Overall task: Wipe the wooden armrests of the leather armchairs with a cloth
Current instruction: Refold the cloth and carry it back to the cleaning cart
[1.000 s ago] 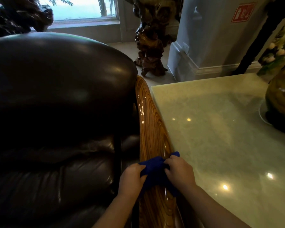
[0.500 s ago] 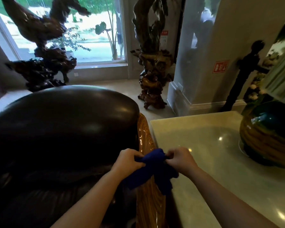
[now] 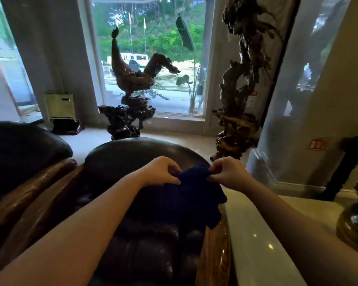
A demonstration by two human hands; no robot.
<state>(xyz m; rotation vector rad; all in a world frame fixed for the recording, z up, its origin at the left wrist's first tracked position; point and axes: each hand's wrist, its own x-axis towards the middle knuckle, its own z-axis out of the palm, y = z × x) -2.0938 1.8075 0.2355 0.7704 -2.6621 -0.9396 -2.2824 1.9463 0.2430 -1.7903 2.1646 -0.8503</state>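
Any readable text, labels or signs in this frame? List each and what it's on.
No text can be read here.
Red rectangular sign low on the pale pillar: white pictograms, any lettering too blurred to read.
Red-and-white label on the wall behind the tall gnarled root carving: too small and blurred to read.
Dark blue cloth held in both hands, dark leather armchair: no print visible.

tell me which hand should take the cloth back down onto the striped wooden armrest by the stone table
Right, probably. The right hand pinches the blue cloth on the side nearest the wooden armrest, which runs directly below it beside the stone table. The left hand sits over the leather seat and would have to cross over.
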